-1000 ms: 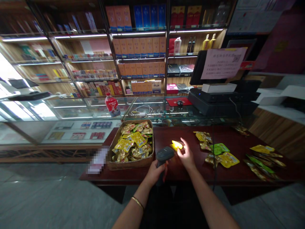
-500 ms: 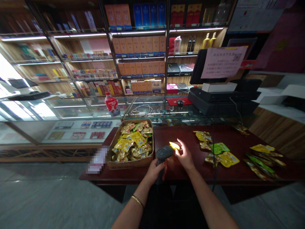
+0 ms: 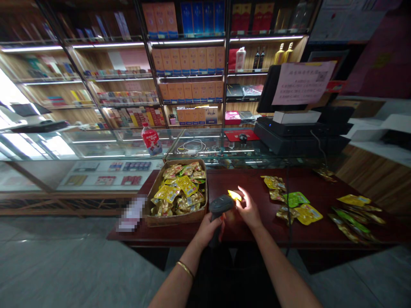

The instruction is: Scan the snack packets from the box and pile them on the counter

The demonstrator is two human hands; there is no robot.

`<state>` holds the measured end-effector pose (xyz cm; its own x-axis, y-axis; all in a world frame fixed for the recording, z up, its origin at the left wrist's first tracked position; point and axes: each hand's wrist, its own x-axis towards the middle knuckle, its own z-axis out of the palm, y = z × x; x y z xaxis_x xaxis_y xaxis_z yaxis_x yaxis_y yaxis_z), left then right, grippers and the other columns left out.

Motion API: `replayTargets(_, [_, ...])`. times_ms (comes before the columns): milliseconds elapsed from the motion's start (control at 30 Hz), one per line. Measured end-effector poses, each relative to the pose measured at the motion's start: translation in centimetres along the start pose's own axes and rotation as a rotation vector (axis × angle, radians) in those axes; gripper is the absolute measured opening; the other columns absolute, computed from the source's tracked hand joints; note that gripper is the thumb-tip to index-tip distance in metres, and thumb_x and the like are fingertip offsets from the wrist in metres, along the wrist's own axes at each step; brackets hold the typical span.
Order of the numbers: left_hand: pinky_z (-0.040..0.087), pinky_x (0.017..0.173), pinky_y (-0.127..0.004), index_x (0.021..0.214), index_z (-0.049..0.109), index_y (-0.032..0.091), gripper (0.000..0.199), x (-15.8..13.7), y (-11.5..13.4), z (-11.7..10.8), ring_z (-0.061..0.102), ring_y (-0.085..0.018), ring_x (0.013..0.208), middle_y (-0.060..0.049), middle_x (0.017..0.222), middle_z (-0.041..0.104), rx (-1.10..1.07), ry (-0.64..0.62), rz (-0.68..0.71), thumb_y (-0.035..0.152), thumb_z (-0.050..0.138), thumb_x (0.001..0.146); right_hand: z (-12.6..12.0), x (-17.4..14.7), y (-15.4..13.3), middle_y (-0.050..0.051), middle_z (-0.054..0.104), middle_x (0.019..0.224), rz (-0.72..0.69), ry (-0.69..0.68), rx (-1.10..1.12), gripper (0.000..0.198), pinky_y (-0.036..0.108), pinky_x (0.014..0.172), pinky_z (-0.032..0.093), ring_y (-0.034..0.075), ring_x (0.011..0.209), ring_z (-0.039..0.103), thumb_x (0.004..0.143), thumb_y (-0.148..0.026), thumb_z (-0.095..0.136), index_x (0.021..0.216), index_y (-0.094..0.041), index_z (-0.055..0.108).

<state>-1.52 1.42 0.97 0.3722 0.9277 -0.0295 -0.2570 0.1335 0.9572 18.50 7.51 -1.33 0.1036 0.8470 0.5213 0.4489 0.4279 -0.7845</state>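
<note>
My left hand is wrapped around the handle of a dark barcode scanner, whose head points to the right. My right hand pinches a small yellow snack packet just beyond the scanner's head, and bright light falls on the packet. To the left of the scanner stands a cardboard box full of gold, yellow and green snack packets. Right of my right hand lies a loose group of packets on the dark red table. A second pile of packets is farther right.
Behind the table runs a glass counter with a red-capped bottle, a white cable, a mouse and a monitor. A dark cable crosses the table's right half. A blurred-out paper lies at its left edge.
Almost nothing differs. The scanner and the packet stay in nearly the same place in my hands, and the view has shifted very slightly.
</note>
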Motion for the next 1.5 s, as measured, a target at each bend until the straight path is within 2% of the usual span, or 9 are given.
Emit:
replayTargets(133, [0.038, 0.035, -0.02, 0.09, 0.06, 0.015, 0.047, 0.0, 0.0, 0.0, 0.05, -0.01, 0.034, 0.002, 0.054, 0.06, 0.038, -0.027, -0.03, 0.058, 0.072, 0.077, 0.1, -0.1, 0.1, 0.01, 0.071, 0.131, -0.009, -0.022, 0.009, 0.055, 0.039, 0.089, 0.059, 0.023, 0.113, 0.068, 0.087, -0.022, 0.058, 0.142, -0.024, 0.056])
replayTargets(400, [0.037, 0.032, -0.019, 0.097, 0.059, 0.015, 0.053, 0.5, -0.1, 0.1, 0.047, -0.009, 0.032, 0.005, 0.053, 0.059, -0.01, 0.072, -0.01, 0.064, 0.07, 0.078, 0.1, -0.1, 0.1, 0.008, 0.072, 0.127, 0.012, -0.021, -0.015, 0.054, 0.043, 0.088, 0.061, 0.025, 0.109, 0.07, 0.086, -0.022, 0.056, 0.14, -0.029, 0.058])
replayTargets(733, [0.038, 0.034, -0.019, 0.091, 0.058, 0.016, 0.046, 0.2, 0.1, 0.0, 0.051, -0.01, 0.034, 0.004, 0.054, 0.059, -0.008, -0.016, -0.022, 0.059, 0.07, 0.08, 0.2, -0.1, 0.0, 0.009, 0.073, 0.127, 0.0, -0.042, 0.004, 0.051, 0.041, 0.088, 0.061, 0.025, 0.111, 0.07, 0.087, -0.021, 0.057, 0.138, -0.027, 0.06])
replayTargets(1000, [0.036, 0.033, -0.019, 0.093, 0.058, 0.016, 0.052, 0.7, -0.9, -0.5, 0.049, -0.01, 0.032, 0.004, 0.053, 0.061, -0.011, 0.033, -0.048, 0.065, 0.07, 0.078, -0.2, 0.1, -0.9, 0.004, 0.075, 0.123, -0.05, -0.079, 0.067, 0.045, 0.044, 0.104, 0.053, 0.024, 0.116, 0.067, 0.089, -0.023, 0.06, 0.133, -0.031, 0.063])
replayTargets(1100, [0.034, 0.033, -0.019, 0.098, 0.059, 0.015, 0.056, 0.6, -0.7, -0.3, 0.049, -0.01, 0.033, 0.004, 0.053, 0.06, -0.025, 0.07, -0.051, 0.066, 0.07, 0.077, -0.2, 0.0, -0.7, 0.004, 0.077, 0.118, -0.005, -0.027, 0.101, 0.037, 0.044, 0.102, 0.054, 0.025, 0.111, 0.07, 0.085, -0.026, 0.064, 0.122, -0.032, 0.07])
replayTargets(1200, [0.033, 0.033, -0.019, 0.108, 0.061, 0.013, 0.062, 0.5, -0.4, 0.0, 0.049, -0.01, 0.033, 0.005, 0.053, 0.06, -0.05, 0.086, -0.042, 0.065, 0.07, 0.077, -0.5, 0.2, 0.2, 0.008, 0.077, 0.116, 0.104, 0.12, 0.149, 0.035, 0.046, 0.098, 0.055, 0.027, 0.104, 0.071, 0.083, -0.033, 0.067, 0.117, -0.028, 0.071])
replayTargets(1300, [0.034, 0.033, -0.02, 0.112, 0.059, 0.012, 0.064, 0.7, -0.5, 0.3, 0.048, -0.01, 0.033, 0.005, 0.053, 0.06, -0.07, 0.116, -0.04, 0.064, 0.071, 0.077, -1.2, 1.4, 0.9, 0.013, 0.077, 0.116, 0.214, 0.269, 0.241, 0.051, 0.046, 0.09, 0.059, 0.028, 0.1, 0.073, 0.081, -0.044, 0.067, 0.125, -0.019, 0.063])
replayTargets(1367, [0.034, 0.032, -0.02, 0.11, 0.057, 0.013, 0.064, 1.0, -0.8, 0.4, 0.047, -0.01, 0.032, 0.006, 0.053, 0.059, -0.079, 0.146, -0.043, 0.065, 0.07, 0.076, -1.4, 3.0, 0.7, 0.014, 0.077, 0.114, 0.255, 0.293, 0.314, 0.057, 0.043, 0.087, 0.06, 0.028, 0.1, 0.074, 0.079, -0.049, 0.07, 0.126, -0.017, 0.06])
replayTargets(1500, [0.036, 0.032, -0.02, 0.105, 0.052, 0.017, 0.06, 1.4, -1.4, 0.5, 0.047, -0.01, 0.033, 0.007, 0.055, 0.059, -0.088, 0.175, -0.041, 0.066, 0.07, 0.075, 1.1, 7.7, -2.4, 0.01, 0.075, 0.116, 0.301, 0.107, 0.419, 0.05, 0.039, 0.079, 0.062, 0.024, 0.095, 0.074, 0.086, -0.046, 0.071, 0.127, -0.02, 0.059])
